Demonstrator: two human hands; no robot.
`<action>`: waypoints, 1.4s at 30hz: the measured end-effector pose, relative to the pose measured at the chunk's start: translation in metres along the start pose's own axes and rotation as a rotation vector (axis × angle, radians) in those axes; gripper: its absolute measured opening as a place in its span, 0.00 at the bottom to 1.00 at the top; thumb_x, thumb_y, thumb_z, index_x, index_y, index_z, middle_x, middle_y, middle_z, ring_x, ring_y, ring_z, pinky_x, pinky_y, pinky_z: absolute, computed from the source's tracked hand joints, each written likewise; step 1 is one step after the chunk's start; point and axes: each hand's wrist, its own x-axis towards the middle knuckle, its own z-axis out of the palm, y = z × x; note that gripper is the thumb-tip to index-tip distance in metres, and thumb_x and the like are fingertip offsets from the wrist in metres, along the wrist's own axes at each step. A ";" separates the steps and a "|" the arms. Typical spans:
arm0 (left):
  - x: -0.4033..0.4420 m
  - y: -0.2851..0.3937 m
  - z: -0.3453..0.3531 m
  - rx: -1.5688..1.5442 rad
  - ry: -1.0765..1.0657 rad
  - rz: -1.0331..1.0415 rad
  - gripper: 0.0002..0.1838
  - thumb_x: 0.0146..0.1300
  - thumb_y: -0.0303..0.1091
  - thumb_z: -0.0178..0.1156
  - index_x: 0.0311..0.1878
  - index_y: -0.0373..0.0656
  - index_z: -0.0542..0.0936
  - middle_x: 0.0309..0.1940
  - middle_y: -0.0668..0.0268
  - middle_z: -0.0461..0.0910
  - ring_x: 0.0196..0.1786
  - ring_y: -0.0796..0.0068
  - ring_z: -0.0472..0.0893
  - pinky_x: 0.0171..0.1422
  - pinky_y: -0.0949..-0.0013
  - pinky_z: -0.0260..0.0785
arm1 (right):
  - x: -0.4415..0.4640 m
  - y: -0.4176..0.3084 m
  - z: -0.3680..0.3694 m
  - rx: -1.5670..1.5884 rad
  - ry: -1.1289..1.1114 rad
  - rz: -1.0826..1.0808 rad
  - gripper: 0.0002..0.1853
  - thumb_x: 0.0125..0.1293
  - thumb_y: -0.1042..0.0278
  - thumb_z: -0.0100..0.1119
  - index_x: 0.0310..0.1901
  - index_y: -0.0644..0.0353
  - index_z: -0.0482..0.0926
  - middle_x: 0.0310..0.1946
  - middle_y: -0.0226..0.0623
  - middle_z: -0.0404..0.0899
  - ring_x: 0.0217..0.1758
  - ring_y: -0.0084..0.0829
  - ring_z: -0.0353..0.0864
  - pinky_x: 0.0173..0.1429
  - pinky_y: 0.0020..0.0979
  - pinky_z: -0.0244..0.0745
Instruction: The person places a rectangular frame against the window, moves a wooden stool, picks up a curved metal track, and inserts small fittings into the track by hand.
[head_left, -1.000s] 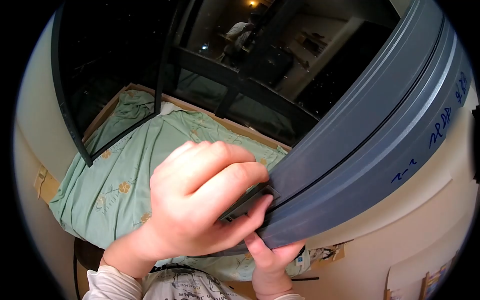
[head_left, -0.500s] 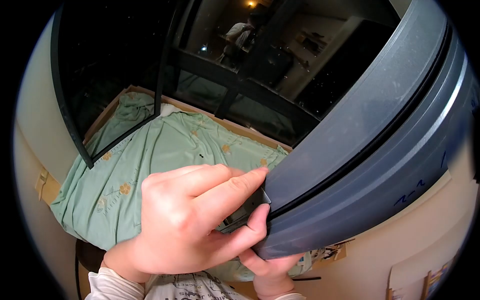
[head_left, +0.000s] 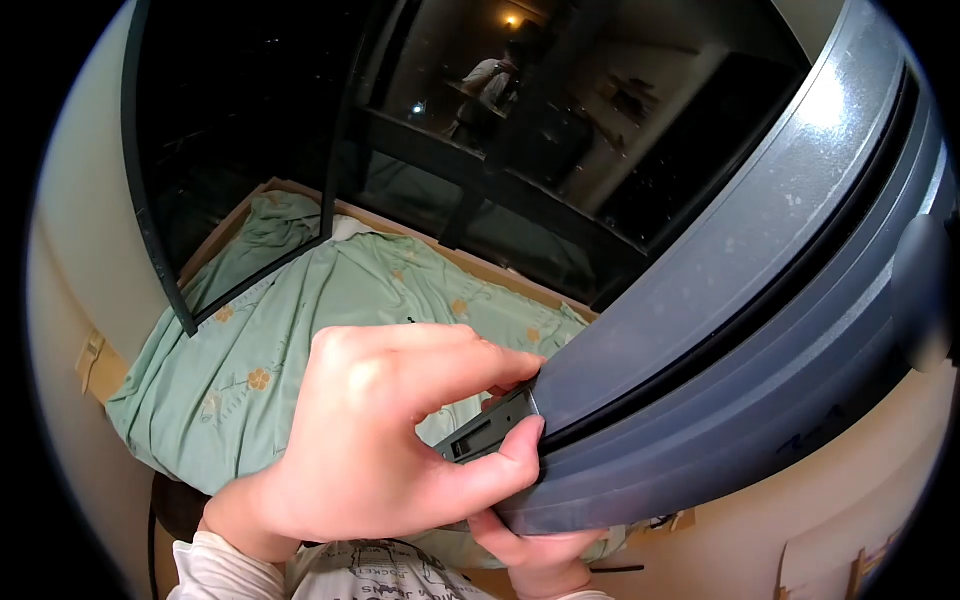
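A long dark grey metal frame (head_left: 680,320), with a black groove along it, runs from the upper right to the middle. At its near end is a grey end piece (head_left: 488,430) with a slot and a small hole. My left hand (head_left: 370,440) pinches around this end piece, thumb on the lower side and fingertips on the upper edge by the frame. Below, my right hand (head_left: 540,550) grips the underside of the frame's end; most of its fingers are hidden behind the frame.
A green floral cloth (head_left: 330,290) covers the surface behind my hands. Dark window panes (head_left: 560,130) with reflections stand beyond it, and an open black-framed sash (head_left: 160,220) is at the left. Pale walls (head_left: 85,250) flank both sides.
My left thumb and fingers have spread slightly apart, so more of the slotted end piece shows. The view has shifted a little, and the handwritten marks on the frame have moved lower.
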 end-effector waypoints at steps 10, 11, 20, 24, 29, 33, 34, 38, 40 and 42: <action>-0.006 -0.006 -0.002 -0.008 0.042 0.055 0.14 0.39 0.27 0.67 0.34 0.36 0.87 0.22 0.61 0.82 0.24 0.71 0.82 0.30 0.75 0.73 | 0.006 -0.004 0.015 0.170 0.146 -0.014 0.32 0.48 0.84 0.71 0.58 0.66 0.73 0.52 0.40 0.77 0.54 0.31 0.79 0.58 0.31 0.75; -0.006 -0.006 -0.002 0.002 0.049 0.060 0.15 0.39 0.27 0.67 0.35 0.36 0.87 0.22 0.62 0.82 0.23 0.72 0.82 0.29 0.75 0.73 | 0.007 -0.004 0.016 0.194 0.157 -0.018 0.31 0.48 0.84 0.71 0.58 0.66 0.73 0.51 0.41 0.77 0.54 0.31 0.79 0.58 0.31 0.75; -0.012 -0.010 -0.004 0.065 0.001 0.080 0.19 0.46 0.26 0.68 0.45 0.41 0.86 0.25 0.65 0.82 0.25 0.70 0.82 0.29 0.73 0.74 | -0.004 0.018 0.009 0.078 0.183 -0.070 0.44 0.42 0.66 0.77 0.63 0.66 0.66 0.59 0.42 0.71 0.59 0.35 0.74 0.64 0.39 0.72; -0.012 -0.012 -0.002 0.018 -0.012 0.057 0.25 0.43 0.21 0.66 0.51 0.39 0.85 0.28 0.63 0.83 0.29 0.71 0.83 0.33 0.73 0.76 | 0.001 0.014 0.011 0.150 0.187 -0.006 0.43 0.43 0.66 0.77 0.62 0.67 0.66 0.58 0.43 0.71 0.59 0.35 0.74 0.63 0.38 0.72; -0.019 -0.020 0.000 -0.107 -0.087 -0.003 0.30 0.43 0.19 0.65 0.57 0.39 0.82 0.38 0.60 0.83 0.38 0.68 0.84 0.42 0.71 0.78 | 0.000 0.016 0.015 0.214 0.340 -0.025 0.32 0.47 0.79 0.74 0.56 0.71 0.71 0.51 0.48 0.77 0.51 0.38 0.80 0.57 0.38 0.78; -0.026 -0.033 0.005 -0.183 -0.110 0.019 0.32 0.48 0.20 0.66 0.62 0.44 0.78 0.48 0.61 0.81 0.47 0.63 0.83 0.47 0.67 0.78 | -0.009 0.015 0.013 0.133 0.338 0.195 0.45 0.43 0.68 0.75 0.65 0.66 0.63 0.57 0.41 0.70 0.59 0.35 0.72 0.65 0.39 0.71; -0.029 -0.038 0.006 -0.186 -0.113 0.013 0.32 0.48 0.20 0.66 0.62 0.44 0.78 0.48 0.61 0.81 0.47 0.63 0.83 0.47 0.67 0.78 | -0.008 0.012 0.015 0.152 0.385 0.246 0.45 0.44 0.67 0.74 0.66 0.65 0.62 0.58 0.41 0.69 0.60 0.36 0.71 0.67 0.39 0.68; -0.048 -0.062 0.011 -0.201 -0.112 0.015 0.28 0.49 0.24 0.74 0.57 0.38 0.82 0.47 0.59 0.82 0.46 0.67 0.82 0.47 0.69 0.77 | -0.003 0.014 0.013 0.214 0.445 0.294 0.43 0.46 0.68 0.72 0.65 0.65 0.62 0.57 0.42 0.70 0.60 0.37 0.71 0.66 0.39 0.67; -0.062 -0.072 0.017 -0.222 -0.132 -0.091 0.26 0.49 0.26 0.75 0.55 0.40 0.83 0.45 0.61 0.84 0.44 0.69 0.83 0.44 0.70 0.76 | 0.004 0.018 0.012 0.295 0.483 0.205 0.36 0.46 0.75 0.74 0.59 0.68 0.67 0.51 0.43 0.75 0.52 0.35 0.77 0.57 0.35 0.76; -0.075 -0.084 0.021 -0.223 -0.152 -0.163 0.22 0.48 0.27 0.76 0.49 0.39 0.85 0.40 0.63 0.85 0.40 0.70 0.83 0.43 0.71 0.76 | 0.005 0.022 0.006 0.281 0.497 0.251 0.33 0.47 0.75 0.73 0.56 0.68 0.70 0.49 0.41 0.76 0.51 0.32 0.77 0.58 0.34 0.73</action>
